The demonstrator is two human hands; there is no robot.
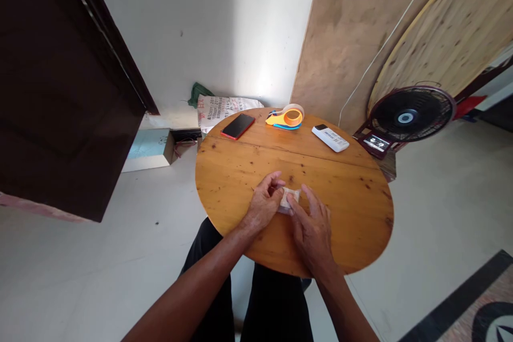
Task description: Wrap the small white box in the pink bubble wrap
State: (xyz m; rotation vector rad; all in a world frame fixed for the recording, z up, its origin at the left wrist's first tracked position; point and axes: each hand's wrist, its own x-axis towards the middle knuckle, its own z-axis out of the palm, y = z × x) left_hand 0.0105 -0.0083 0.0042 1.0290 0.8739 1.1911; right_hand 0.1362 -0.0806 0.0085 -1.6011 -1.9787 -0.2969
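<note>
A small pale packet, wrapped in what looks like clear plastic (287, 204), lies near the front middle of the round wooden table (228, 181). My left hand (265, 200) closes on its left side, with the thumb on its upper left edge and the other fingers curled. From the right, my right hand (313, 222) touches the packet with a fingertip or thumb, its other fingers spread apart beyond the packet's right side. The packet's underside and part of its edges are hidden by my hands.
Toward the table's far side are a red-edged phone (238, 126), an orange tape dispenser (286, 117) and a white remote-like device (331, 138). A black fan (405, 117) stands beyond the right edge. A printed sack (224, 109) sits behind the table.
</note>
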